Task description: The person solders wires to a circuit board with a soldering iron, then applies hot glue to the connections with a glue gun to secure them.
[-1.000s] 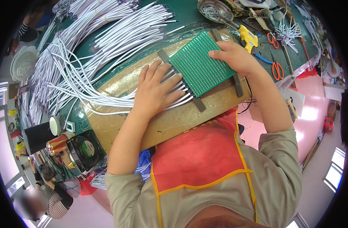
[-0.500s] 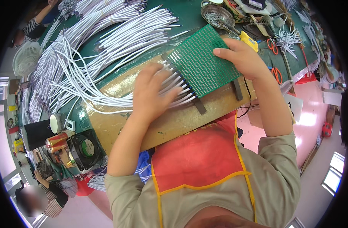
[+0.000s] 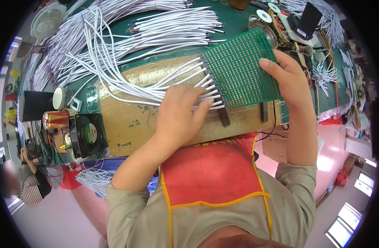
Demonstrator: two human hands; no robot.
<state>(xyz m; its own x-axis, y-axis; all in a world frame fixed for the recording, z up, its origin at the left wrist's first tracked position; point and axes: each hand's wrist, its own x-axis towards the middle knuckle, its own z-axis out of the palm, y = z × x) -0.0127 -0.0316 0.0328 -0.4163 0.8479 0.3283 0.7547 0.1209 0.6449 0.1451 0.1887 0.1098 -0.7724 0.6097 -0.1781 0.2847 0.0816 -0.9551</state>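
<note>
A green perforated circuit board panel (image 3: 239,62) is tilted over a brown work board (image 3: 135,124). My right hand (image 3: 288,80) grips the panel's right edge, thumb on top and the other fingers partly hidden behind it. White cables (image 3: 131,89) run in from the left, their dark-tipped ends lined up along the panel's left edge. Across the lower cables lies my left hand (image 3: 179,111), its thumb and fingers closed around a white cable close to that edge. Two dark strips (image 3: 224,118) lie on the work board, partly under the panel.
Piles of white cables (image 3: 169,27) cover the far green table. A dark fan (image 3: 88,133), a red-and-gold can (image 3: 56,120) and a white round container (image 3: 60,98) stand at left. Beyond the panel are a metal pan (image 3: 266,31) and tools. Another person (image 3: 32,182) sits at far left.
My view has shifted, so the scene lies differently in the picture. My left hand, blurred earlier above the cable ends, is now still and closed lower on the row. My right hand keeps the panel.
</note>
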